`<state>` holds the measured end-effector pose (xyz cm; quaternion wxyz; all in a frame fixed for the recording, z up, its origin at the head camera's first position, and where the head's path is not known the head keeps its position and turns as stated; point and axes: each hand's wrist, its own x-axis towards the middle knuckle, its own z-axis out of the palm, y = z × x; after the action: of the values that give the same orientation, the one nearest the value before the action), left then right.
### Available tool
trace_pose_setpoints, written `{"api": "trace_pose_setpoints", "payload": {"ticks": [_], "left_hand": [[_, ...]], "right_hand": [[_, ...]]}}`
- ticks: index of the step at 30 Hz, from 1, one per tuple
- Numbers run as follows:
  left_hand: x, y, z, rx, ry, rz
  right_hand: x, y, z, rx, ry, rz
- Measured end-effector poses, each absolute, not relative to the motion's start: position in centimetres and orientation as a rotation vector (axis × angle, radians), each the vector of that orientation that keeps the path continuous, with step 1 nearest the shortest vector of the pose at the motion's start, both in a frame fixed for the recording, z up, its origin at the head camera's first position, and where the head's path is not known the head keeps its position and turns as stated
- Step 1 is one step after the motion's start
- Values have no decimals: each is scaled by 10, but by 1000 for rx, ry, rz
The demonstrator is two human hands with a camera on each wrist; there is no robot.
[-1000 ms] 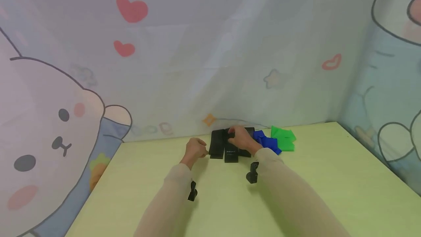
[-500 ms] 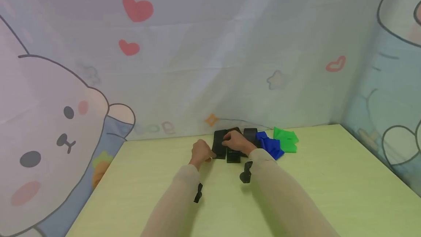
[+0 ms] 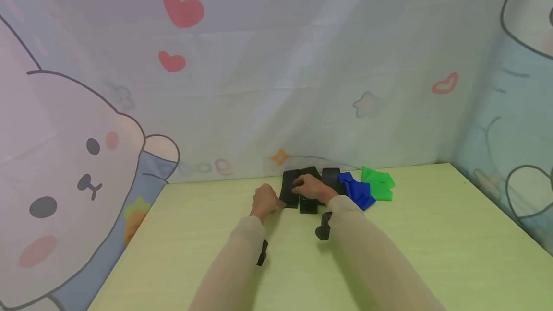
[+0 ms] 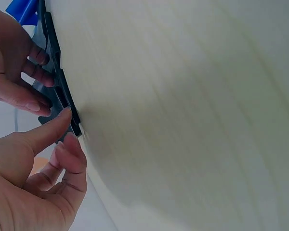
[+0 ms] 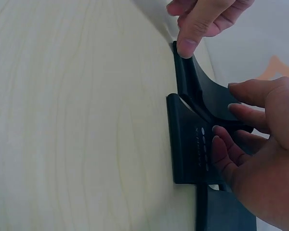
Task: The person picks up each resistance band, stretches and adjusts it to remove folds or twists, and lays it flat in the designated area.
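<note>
Several flat black bands, seemingly exercise loops, lie side by side at the back of the table. My left hand [image 3: 266,200] pinches the near corner of the leftmost black band [image 5: 209,94] between thumb and finger. Over this band's far part is my right hand [image 3: 312,187], its fingers loosely bent and spread, fingertips right at its surface. The middle black band [image 5: 190,144] bears white dots and lettering; the right hand's lower fingertips overlap it in the right wrist view. Another black band [image 3: 330,176] lies to the right, partly hidden by the right hand.
A crumpled blue sheet-like band [image 3: 356,191] and a green one [image 3: 377,184] lie right of the black bands. Behind them the pale yellow table [image 3: 207,234] meets a hanging printed cloth [image 3: 259,85]. Each wrist wears a small black camera.
My left hand has moved right and taken hold of the leftmost band's near corner. My right hand has moved slightly left and down over it. The camera has turned slightly left.
</note>
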<state>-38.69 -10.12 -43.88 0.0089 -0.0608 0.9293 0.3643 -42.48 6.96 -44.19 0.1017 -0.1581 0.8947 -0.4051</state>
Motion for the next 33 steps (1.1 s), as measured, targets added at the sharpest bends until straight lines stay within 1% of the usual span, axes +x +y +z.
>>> {"api": "trace_pose_setpoints", "payload": {"ticks": [20, 24, 27, 33], "left_hand": [[-389, -92, -438, -158, 2963, 1074], [-386, -91, -438, -207, 2981, 1133], [-384, -91, -440, -300, 2973, 1208], [-387, -90, -443, -407, 2951, 1261]], "right_hand": [[-430, 67, -449, -431, 2621, -1318], [-430, 68, -451, -427, 2629, -1343], [-429, 68, -450, -428, 2624, -1367], [-430, 69, -446, -454, 2652, -1382]]}}
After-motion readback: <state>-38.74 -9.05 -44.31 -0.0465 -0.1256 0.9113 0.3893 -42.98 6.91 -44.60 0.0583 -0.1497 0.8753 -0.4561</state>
